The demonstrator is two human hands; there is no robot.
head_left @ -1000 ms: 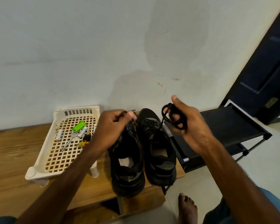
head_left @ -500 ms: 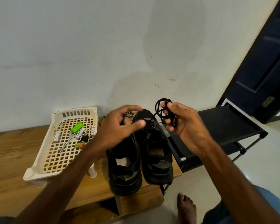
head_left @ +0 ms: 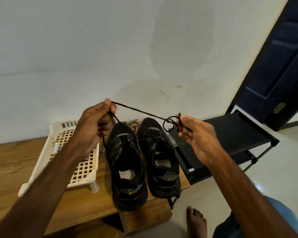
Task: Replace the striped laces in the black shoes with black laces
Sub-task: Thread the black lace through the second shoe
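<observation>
Above black shoes, thin knotted lace.

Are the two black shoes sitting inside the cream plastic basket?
No, the pair of black shoes stands on the wooden table beside the cream plastic lattice basket, not in it.

A wooden bench against the wall — we found three kinds of things on it.

We saw a cream lattice basket standing on its short legs at the left, and just beside it the two black shoes, the left shoe and the right shoe, side by side with toes toward the wall and heels at the near edge. A striped lace lay loose by the toes — part of it trailed between basket and left shoe. The right shoe sat at the bench's right end.
</observation>
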